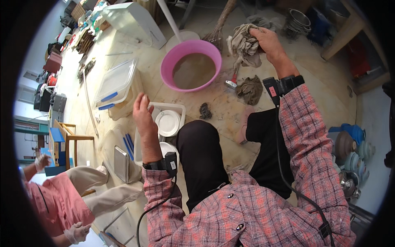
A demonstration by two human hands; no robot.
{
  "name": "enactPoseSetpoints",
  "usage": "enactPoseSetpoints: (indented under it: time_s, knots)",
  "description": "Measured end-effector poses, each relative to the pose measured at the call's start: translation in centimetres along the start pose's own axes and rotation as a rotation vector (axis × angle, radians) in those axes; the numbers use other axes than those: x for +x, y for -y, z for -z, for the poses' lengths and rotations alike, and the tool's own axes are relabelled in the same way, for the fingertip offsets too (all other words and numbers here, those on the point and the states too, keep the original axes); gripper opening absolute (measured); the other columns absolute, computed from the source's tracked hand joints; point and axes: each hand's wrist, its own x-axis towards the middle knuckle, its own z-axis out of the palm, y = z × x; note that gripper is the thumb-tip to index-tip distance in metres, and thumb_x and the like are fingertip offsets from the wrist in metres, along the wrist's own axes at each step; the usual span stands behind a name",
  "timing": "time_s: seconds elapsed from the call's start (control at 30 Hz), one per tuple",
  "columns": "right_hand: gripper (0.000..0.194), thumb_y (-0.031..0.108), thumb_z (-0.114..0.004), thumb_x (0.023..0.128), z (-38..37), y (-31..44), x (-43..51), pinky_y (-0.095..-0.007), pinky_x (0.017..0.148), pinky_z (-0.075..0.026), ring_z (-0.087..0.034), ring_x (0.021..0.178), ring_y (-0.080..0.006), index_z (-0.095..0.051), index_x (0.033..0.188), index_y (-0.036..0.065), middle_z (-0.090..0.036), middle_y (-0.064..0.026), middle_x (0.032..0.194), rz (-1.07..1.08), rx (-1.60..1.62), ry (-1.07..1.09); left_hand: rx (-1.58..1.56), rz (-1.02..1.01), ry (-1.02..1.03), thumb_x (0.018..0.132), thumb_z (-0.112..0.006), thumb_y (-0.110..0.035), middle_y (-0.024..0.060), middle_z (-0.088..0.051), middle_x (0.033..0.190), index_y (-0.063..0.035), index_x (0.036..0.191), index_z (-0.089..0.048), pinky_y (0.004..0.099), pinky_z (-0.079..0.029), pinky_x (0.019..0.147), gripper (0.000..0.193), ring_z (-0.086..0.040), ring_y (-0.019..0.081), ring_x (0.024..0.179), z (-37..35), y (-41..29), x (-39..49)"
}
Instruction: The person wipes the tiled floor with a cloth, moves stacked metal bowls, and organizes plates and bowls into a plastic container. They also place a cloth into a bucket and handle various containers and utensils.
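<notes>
My right hand (268, 43) grips a crumpled, dirty beige cloth (244, 44), held up to the right of a pink basin (191, 65) of murky brown water. My left hand (143, 115) holds nothing, its fingers raised over the rim of a white tray (182, 108). White plates (167, 123) are stacked in that tray, beside my knee. Below the held cloth, a dark wet rag (250, 90) lies on the floor next to a tool with a red handle and a metal head (231, 82). A dark grey clump (205, 111) rests between the basin and my knees.
Left of the basin stands a clear plastic box with blue latches (118, 83). A twig broom (216, 31) is behind the basin. Stacked pots and containers (342, 148) line the right wall. A person in pink (58, 200) with gloved hands sits at lower left, near a wooden chair (75, 137).
</notes>
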Motion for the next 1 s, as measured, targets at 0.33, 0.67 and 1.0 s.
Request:
enactPoseSetpoints:
  time_s: [0.33,0.67,1.0]
  knots:
    - [0.027,0.027,-0.047,0.093,9.7,6.6,0.0,-0.0219,0.063,-0.048,-0.058,0.076,-0.0051,-0.06,0.106,0.007,-0.061,0.0029,0.092,-0.032,-0.103,0.096,-0.46,0.195,0.324,0.088,-0.055,-0.02,0.0033,-0.059,0.099,-0.0079,0.116,-0.05,0.033,-0.04,0.081,0.03,-0.053,0.0149,0.096,-17.3,-6.0,-4.9]
    - [0.043,0.052,-0.051,0.083,13.2,-4.4,-2.1,-0.0261,0.062,-0.042,-0.051,0.079,-0.0067,-0.06,0.104,0.016,-0.056,0.0032,0.09,-0.306,-0.296,-0.041,-0.111,0.023,0.193,0.084,-0.056,-0.018,0.0055,-0.059,0.095,-0.0003,0.103,-0.057,0.0286,-0.043,0.08,0.026,-0.055,0.0156,0.089,-20.3,0.8,-4.3]
    - [0.038,0.034,-0.052,0.09,10.7,-7.1,-2.2,-0.0312,0.073,-0.048,-0.059,0.091,-0.0146,-0.054,0.117,0.008,-0.059,-0.005,0.106,-0.301,0.17,-0.051,-0.189,0.037,0.16,0.084,-0.056,-0.021,0.0104,-0.059,0.094,0.0038,0.109,-0.052,0.0289,-0.044,0.076,0.036,-0.054,0.0163,0.086,-23.9,1.4,-6.4]
